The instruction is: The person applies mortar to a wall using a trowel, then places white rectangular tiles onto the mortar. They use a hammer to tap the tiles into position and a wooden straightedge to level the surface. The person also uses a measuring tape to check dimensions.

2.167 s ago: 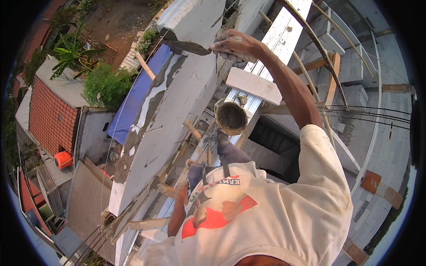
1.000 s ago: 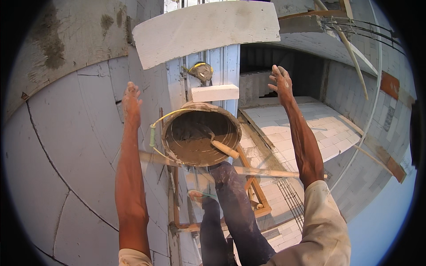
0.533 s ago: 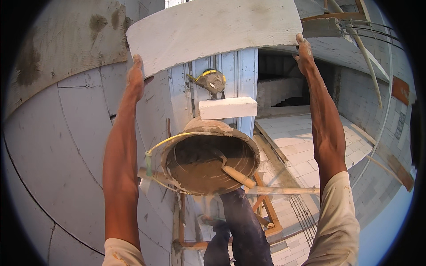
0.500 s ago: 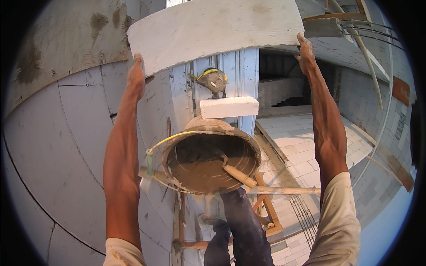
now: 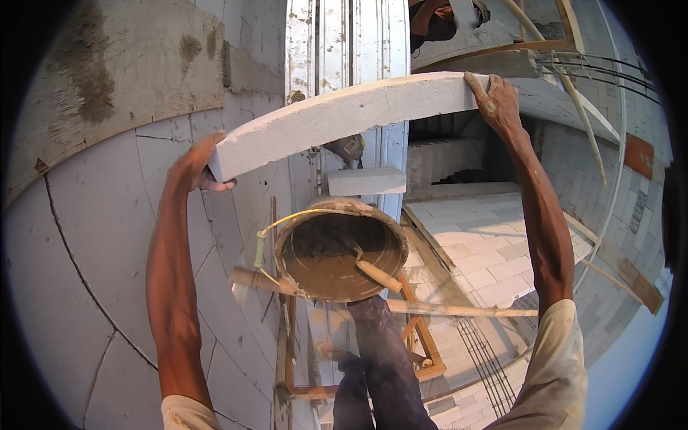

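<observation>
A long, pale lightweight concrete block (image 5: 344, 118) spans between my hands, held out in front at arm's length. Gripping its left end is my left hand (image 5: 199, 166), fingers curled underneath. My right hand (image 5: 496, 104) clasps the right end, its fingertips over the upper edge. Below the block hangs or stands a bucket (image 5: 282, 251) of wet mortar, with a yellow handle and green grip. A trowel (image 5: 378, 275) rests in it, wooden handle leaning over the near rim. Just past the bucket lies a shorter white block (image 5: 365, 181). Behind that, a dirty tool pouch (image 5: 347, 148) is partly hidden.
Pale metal planks (image 5: 351, 50) run away ahead. A block wall (image 5: 107, 236) rises on my left, with a stained board (image 5: 129, 79) above it. Another person (image 5: 433, 25) is at the top. A bamboo pole (image 5: 459, 309), timber frame and rebar (image 5: 484, 365) are lower down.
The long block has tipped from showing its broad face to showing its narrow side. Both hands have shifted their hold with it. The planks and another person have come into sight beyond.
</observation>
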`<state>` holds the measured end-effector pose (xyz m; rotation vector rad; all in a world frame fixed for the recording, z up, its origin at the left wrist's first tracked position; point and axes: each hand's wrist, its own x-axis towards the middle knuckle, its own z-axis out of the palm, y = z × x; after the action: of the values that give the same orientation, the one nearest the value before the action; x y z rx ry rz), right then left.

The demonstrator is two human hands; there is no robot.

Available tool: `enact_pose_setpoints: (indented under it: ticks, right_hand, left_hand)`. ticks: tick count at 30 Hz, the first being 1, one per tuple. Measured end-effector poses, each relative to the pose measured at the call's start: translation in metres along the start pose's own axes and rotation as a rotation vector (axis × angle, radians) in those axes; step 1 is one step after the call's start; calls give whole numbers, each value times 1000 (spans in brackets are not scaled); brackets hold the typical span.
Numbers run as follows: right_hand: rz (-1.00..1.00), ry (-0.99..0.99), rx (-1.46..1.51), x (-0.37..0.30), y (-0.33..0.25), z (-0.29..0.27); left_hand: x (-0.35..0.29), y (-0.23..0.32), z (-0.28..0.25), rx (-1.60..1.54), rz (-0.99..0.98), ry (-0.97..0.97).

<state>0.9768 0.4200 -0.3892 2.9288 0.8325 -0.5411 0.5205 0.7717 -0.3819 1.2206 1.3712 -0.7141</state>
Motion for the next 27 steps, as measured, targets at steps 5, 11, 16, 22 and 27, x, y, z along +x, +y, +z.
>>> enact_pose_setpoints:
  ticks: [5,11,16,22,27]
  right_hand:
    - [-687,96,-110,-5,-56,6]
    - [-655,-2,-350,-36,-111,2]
    - [-737,48,-283,-41,-116,-5]
    - [-768,133,-47,-155,-88,-153]
    - [-871,65,-10,-266,-85,-267]
  left_hand:
    - [15,25,-15,255,-60,261]
    - [-43,31,60,964,873,609]
    - [-27,29,45,1068,694,557]
    - [-216,16,44,719,1014,752]
    - [-400,-47,86,481,835,754]
